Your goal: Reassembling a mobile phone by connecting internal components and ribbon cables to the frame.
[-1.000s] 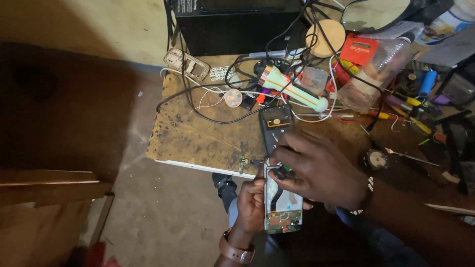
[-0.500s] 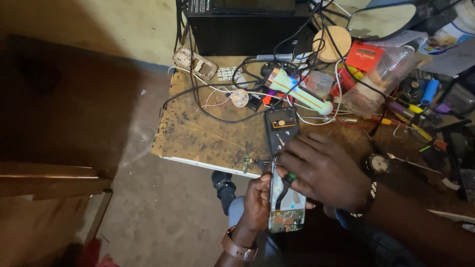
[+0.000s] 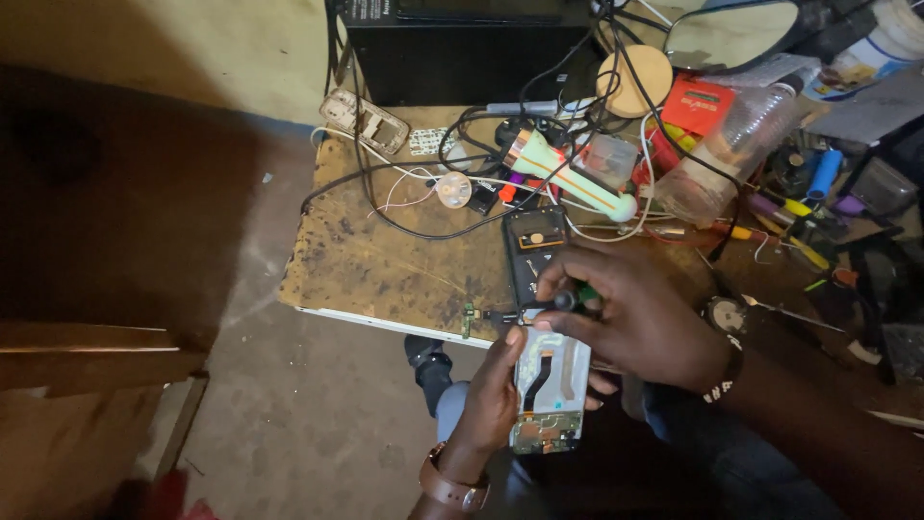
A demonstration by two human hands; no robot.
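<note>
Since half a second back, both hands sit much as they were; view has drifted slightly, so the bench reads a little lower and left, and the right hand has edged up over the phone's top end.

Wooden bench, worn and stained, fills centre frame. Black box stands at its 12 o'clock edge. Oval mirror lies at 1 o'clock. Clear plastic bottle on its side at 2 o'clock, no label readable. Red square packet just beside the bottle's upper end, print too small to tell. Round tan disc at 12 to 1 o'clock, touching cables. Pale green torch with orange stripe lies diagonally among black cables. Bare phone frame at 11 o'clock by the box. Black meter lies flat just above the hands.

Left hand, brown strap at the wrist, is clamped around the opened phone, held off the bench's 6 o'clock edge above the lap, insides facing up, black ribbon strip showing. Right hand, beaded band at the wrist, pinches a small dark tool lying sideways across the phone's top end. Hands are together, touching over the phone.
</note>
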